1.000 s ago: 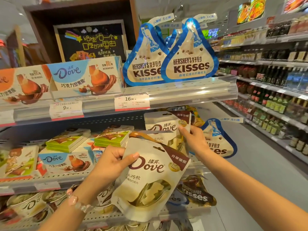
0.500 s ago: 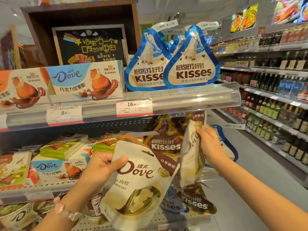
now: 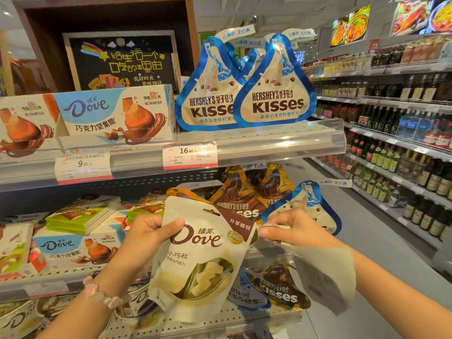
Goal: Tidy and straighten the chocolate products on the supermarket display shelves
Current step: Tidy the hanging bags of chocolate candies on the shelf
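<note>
My left hand [image 3: 144,237] grips a cream Dove pouch [image 3: 198,263] by its upper left edge, front facing me, in front of the middle shelf. My right hand [image 3: 297,228] pinches the top of a second Dove pouch [image 3: 322,277], which hangs with its plain back toward me, just right of the first. Behind them on the middle shelf stand brown Kisses bags [image 3: 241,199] and a blue Kisses bag [image 3: 307,204]. Two blue Kisses bags [image 3: 274,94] stand on the top shelf beside Dove boxes [image 3: 115,116].
Green and blue chocolate boxes [image 3: 80,216] are stacked at the middle shelf's left. More Kisses bags [image 3: 276,289] and Dove tubs [image 3: 22,316] sit on the lowest shelf. A clear rail [image 3: 281,143] with price tags fronts the top shelf. Bottle shelves [image 3: 403,148] line the aisle at right.
My right hand pulled the second Dove pouch off the middle shelf and brought it down beside the first, turning its back toward me. The left hand kept its pouch roughly in place.
</note>
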`<state>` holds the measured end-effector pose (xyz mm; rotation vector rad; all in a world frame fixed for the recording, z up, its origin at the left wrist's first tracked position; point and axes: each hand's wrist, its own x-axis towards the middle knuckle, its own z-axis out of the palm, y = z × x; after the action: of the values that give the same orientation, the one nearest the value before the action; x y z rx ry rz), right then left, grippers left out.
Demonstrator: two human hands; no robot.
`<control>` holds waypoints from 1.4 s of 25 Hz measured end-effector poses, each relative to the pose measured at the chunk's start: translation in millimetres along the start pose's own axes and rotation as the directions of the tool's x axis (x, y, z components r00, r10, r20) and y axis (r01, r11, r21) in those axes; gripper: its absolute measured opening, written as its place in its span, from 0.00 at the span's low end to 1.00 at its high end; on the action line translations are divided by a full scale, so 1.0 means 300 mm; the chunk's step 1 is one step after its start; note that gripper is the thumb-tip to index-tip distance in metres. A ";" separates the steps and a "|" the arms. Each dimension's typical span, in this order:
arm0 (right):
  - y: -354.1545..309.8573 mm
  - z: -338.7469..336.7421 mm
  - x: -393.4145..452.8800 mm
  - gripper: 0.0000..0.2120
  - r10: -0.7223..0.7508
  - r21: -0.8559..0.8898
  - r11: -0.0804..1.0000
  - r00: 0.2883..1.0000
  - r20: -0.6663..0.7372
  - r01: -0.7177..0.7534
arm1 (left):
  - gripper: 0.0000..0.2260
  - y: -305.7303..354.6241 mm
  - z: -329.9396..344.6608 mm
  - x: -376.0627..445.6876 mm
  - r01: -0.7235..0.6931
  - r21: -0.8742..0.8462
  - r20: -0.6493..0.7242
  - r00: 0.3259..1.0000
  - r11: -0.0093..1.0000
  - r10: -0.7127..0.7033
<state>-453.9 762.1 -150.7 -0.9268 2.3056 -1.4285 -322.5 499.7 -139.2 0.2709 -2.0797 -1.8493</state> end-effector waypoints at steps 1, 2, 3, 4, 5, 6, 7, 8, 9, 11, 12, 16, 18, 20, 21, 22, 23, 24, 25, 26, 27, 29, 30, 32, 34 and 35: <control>-0.002 -0.007 0.002 0.09 -0.037 -0.025 0.999 0.999 0.032 0.037 | 0.09 0.001 0.003 0.002 -0.007 -0.012 0.002 1.000 1.000 0.007; -0.008 -0.010 0.001 0.16 -0.059 -0.069 0.996 0.996 0.062 0.063 | 0.10 0.001 0.007 0.004 -0.015 -0.020 0.006 1.000 1.000 0.015; -0.012 -0.007 0.005 0.20 -0.087 -0.088 0.992 0.992 0.093 0.096 | 0.10 0.001 0.012 0.005 -0.022 -0.028 0.011 1.000 0.999 0.022; -0.018 -0.001 0.013 0.22 -0.121 -0.110 0.985 0.986 0.112 0.133 | 0.11 0.002 0.018 0.006 -0.029 -0.038 0.019 0.999 0.999 0.030; -0.012 0.010 0.023 0.21 -0.167 -0.117 0.977 0.978 0.125 0.181 | 0.12 0.002 0.023 0.006 -0.034 -0.052 0.029 0.999 0.998 0.035; -0.012 0.022 0.031 0.18 -0.212 -0.121 0.967 0.971 0.114 0.226 | 0.13 0.002 0.029 0.006 -0.037 -0.070 0.037 0.999 0.997 0.040; -0.015 0.033 0.036 0.14 -0.244 -0.106 0.962 0.966 0.085 0.252 | 0.13 0.003 0.034 0.007 -0.045 -0.082 0.039 0.998 0.996 0.048; -0.020 0.045 0.037 0.10 -0.249 -0.080 0.965 0.968 0.045 0.252 | 0.13 0.004 0.040 0.009 -0.054 -0.083 0.039 0.998 0.995 0.058; -0.018 0.054 0.043 0.07 -0.230 -0.046 0.972 0.973 0.003 0.230 | 0.13 0.005 0.045 0.012 -0.062 -0.077 0.039 0.997 0.995 0.065; -0.023 0.062 0.049 0.08 -0.193 -0.006 0.981 0.979 -0.074 0.193 | 0.10 0.009 0.050 0.015 -0.058 -0.059 0.045 0.997 0.997 0.060; -0.021 0.060 0.054 0.09 -0.171 0.010 0.985 0.980 -0.100 0.173 | 0.08 0.011 0.044 0.015 -0.058 -0.041 0.058 0.996 0.997 0.060; -0.009 0.006 0.072 0.15 -0.081 -0.015 0.997 0.970 -0.231 0.079 | 0.08 0.026 -0.035 -0.004 -0.137 0.139 0.201 0.974 0.981 0.108; 0.005 -0.020 0.079 0.19 -0.073 -0.134 0.990 0.954 -0.292 0.034 | 0.07 0.025 -0.081 -0.014 -0.126 0.171 0.193 0.977 0.977 0.092; 0.015 -0.036 0.094 0.22 -0.014 -0.190 0.980 0.940 -0.341 -0.054 | 0.07 0.014 -0.114 -0.019 -0.094 0.191 0.164 0.984 0.977 0.063; 0.016 -0.041 0.106 0.23 0.022 -0.193 0.976 0.933 -0.360 -0.098 | 0.07 0.006 -0.126 -0.022 -0.079 0.203 0.160 0.986 0.976 0.047; 0.020 -0.043 0.122 0.23 0.056 -0.196 0.971 0.924 -0.378 -0.140 | 0.07 -0.001 -0.134 -0.024 -0.071 0.214 0.167 0.985 0.974 0.035; 0.025 -0.041 0.138 0.23 0.088 -0.201 0.963 0.914 -0.397 -0.180 | 0.08 -0.006 -0.139 -0.028 -0.069 0.219 0.178 0.984 0.973 0.030; 0.033 -0.037 0.153 0.23 0.117 -0.199 0.956 0.903 -0.413 -0.214 | 0.08 -0.010 -0.140 -0.031 -0.073 0.221 0.190 0.981 0.973 0.030; 0.047 -0.029 0.167 0.22 0.141 -0.176 0.956 0.896 -0.422 -0.234 | 0.08 -0.014 -0.139 -0.034 -0.081 0.220 0.198 0.979 0.972 0.037; 0.064 -0.015 0.176 0.21 0.163 -0.128 0.963 0.890 -0.426 -0.237 | 0.08 -0.019 -0.136 -0.036 -0.090 0.219 0.203 0.978 0.972 0.045; 0.083 0.004 0.182 0.20 0.179 -0.064 0.972 0.886 -0.427 -0.228 | 0.08 -0.023 -0.133 -0.037 -0.095 0.214 0.205 0.977 0.972 0.051; 0.123 0.045 0.183 0.18 0.192 0.047 0.980 0.877 -0.441 -0.191 | 0.08 -0.033 -0.129 -0.037 -0.101 0.204 0.204 0.977 0.974 0.059; 0.144 0.063 0.181 0.18 0.198 0.082 0.980 0.869 -0.453 -0.181 | 0.09 -0.038 -0.127 -0.036 -0.106 0.203 0.205 0.977 0.973 0.064; 0.180 0.092 0.175 0.19 0.218 0.112 0.976 0.863 -0.455 -0.188 | 0.08 -0.042 -0.124 -0.035 -0.114 0.215 0.206 0.976 0.970 0.069; 0.208 0.113 0.166 0.18 0.252 0.085 0.967 0.866 -0.431 -0.239 | 0.09 -0.044 -0.125 -0.032 -0.113 0.229 0.206 0.976 0.967 0.065; 0.222 0.120 0.164 0.16 0.261 0.055 0.963 0.867 -0.425 -0.263 | 0.09 -0.044 -0.127 -0.030 -0.109 0.232 0.205 0.977 0.966 0.061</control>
<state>-496.8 725.5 -221.3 -0.2886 2.6142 -1.6297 -301.0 466.2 -150.0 0.0565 -2.4149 -1.6284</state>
